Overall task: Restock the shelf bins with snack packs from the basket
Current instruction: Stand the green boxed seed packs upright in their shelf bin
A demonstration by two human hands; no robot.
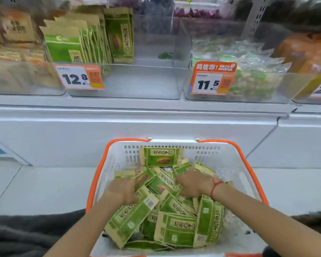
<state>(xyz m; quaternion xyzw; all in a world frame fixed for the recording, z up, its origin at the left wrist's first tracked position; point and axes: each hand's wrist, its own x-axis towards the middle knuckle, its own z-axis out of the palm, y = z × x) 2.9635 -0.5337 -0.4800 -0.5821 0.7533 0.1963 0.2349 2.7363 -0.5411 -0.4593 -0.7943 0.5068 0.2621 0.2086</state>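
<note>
2 hands: both are down in the basket (117,156), reaching into the heap of snack packs (174,217).
Left hand (121,190): palm down on the left of the heap, fingers curled toward a pack; blur hides whether this grip has closed on it.
Right hand (194,183): fingers spread over the middle packs, likely gathering several at once; grip state cannot be told. A red string (216,185) circles the wrist.
Basket: white with orange handles, set below the shelf so packs travel a short way up.
Snack packs: flat green and tan pouches with a seed picture and dark lettering, lying jumbled at all angles.
Shelf bin (137,80): clear plastic, tagged 12.8 (79,76); matching pouches (85,39) stand upright on its left, the right part bare, probably where these belong.
Neighbouring bin (248,86): tagged 11.5, holds clear bagged snacks.
</note>
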